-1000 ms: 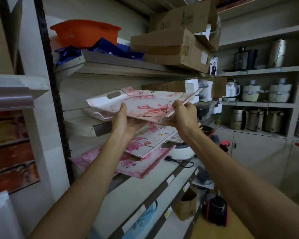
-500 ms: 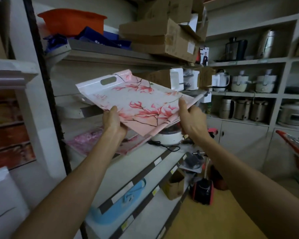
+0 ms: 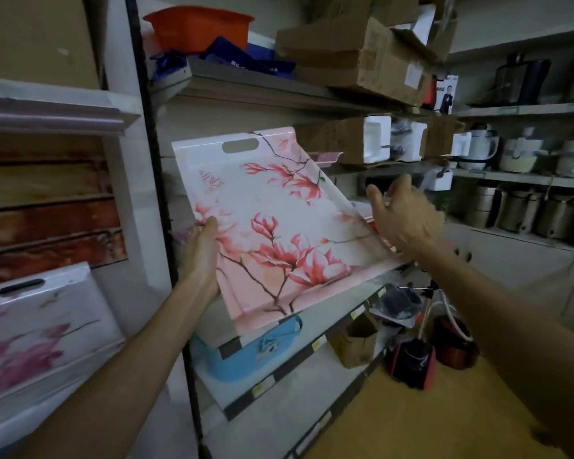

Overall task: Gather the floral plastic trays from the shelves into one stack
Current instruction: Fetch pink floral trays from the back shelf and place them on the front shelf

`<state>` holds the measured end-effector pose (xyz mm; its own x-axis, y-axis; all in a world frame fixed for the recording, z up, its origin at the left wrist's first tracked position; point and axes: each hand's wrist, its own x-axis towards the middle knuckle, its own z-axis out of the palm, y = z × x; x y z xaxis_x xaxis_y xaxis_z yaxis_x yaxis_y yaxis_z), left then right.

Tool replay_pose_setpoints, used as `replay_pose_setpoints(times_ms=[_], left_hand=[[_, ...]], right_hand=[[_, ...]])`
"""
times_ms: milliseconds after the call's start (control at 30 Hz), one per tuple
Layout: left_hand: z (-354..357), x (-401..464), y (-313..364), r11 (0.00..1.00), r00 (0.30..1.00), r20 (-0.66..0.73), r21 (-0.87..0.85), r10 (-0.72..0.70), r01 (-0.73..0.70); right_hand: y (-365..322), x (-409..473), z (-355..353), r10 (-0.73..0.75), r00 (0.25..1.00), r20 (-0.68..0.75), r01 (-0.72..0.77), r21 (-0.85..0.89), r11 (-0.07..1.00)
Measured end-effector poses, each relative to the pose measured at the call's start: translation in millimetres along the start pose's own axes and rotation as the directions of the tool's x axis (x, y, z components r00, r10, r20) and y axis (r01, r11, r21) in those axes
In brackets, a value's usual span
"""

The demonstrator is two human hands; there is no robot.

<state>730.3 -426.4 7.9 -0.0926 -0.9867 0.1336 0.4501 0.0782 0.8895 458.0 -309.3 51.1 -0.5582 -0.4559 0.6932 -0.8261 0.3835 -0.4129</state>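
The left hand (image 3: pixel 201 256) clamps the tilted floral tray (image 3: pixel 279 233) by its left edge. The right hand (image 3: pixel 405 215), fingers spread, hovers just beside its right edge.

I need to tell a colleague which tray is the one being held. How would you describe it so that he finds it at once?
Look at the metal shelving in the middle. In front of it, the left hand holds a tilted tray by its left edge; the right hand is open beside it. Unlike the paler tray at lower left, it shows sharp red-pink magnolias on white.
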Motion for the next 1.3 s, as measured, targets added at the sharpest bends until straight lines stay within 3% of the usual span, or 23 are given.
replay_pose_setpoints(times_ms=[200, 367, 633, 833, 1000, 1133, 1200, 1300], left_hand=[[-60.0, -16.1, -6.0, 0.992, 0.996, -0.013, 0.089, 0.093, -0.091], [-112.5, -28.0, 0.3, 0.98, 0.993, 0.004, 0.158, 0.118, -0.117], [-180.9, -34.3, 29.2, 0.964, 0.974, -0.139, 0.225, 0.177, -0.144], [-227.8, -32.8, 37.2, 0.956, 0.971, -0.15, 0.257, 0.185, -0.142], [-266.5, -25.3, 42.5, 0.957, 0.955, -0.253, 0.278, 0.153, -0.08], [-299.4, -16.3, 57.3, 0.959, 0.946, -0.26, 0.255, 0.195, -0.127], [-315.8, -8.5, 66.4, 0.95, 0.942, -0.257, 0.279, 0.216, -0.141], [-340.5, 3.9, 80.2, 0.959, 0.939, -0.279, 0.253, 0.2, -0.129]], right_hand=[[-46.8, -27.4, 32.1, -0.106, 0.96, 0.258, 0.094, 0.059, 0.994], [-86.2, -57.1, 64.7, -0.202, 0.917, 0.343, 0.112, 0.265, 0.958], [-152.8, -100.7, 117.9, -0.303, 0.886, 0.351, 0.106, 0.483, 0.869], [-188.8, -128.0, 153.3, -0.324, 0.874, 0.362, 0.104, 0.511, 0.853], [-221.2, -147.5, 174.2, -0.358, 0.839, 0.41, 0.093, 0.539, 0.837], [-257.8, -156.9, 186.7, -0.398, 0.814, 0.422, 0.105, 0.567, 0.817], [-278.0, -159.8, 194.0, -0.388, 0.804, 0.451, 0.064, 0.583, 0.81], [-306.3, -163.5, 210.8, -0.392, 0.742, 0.544, -0.124, 0.687, 0.716]])
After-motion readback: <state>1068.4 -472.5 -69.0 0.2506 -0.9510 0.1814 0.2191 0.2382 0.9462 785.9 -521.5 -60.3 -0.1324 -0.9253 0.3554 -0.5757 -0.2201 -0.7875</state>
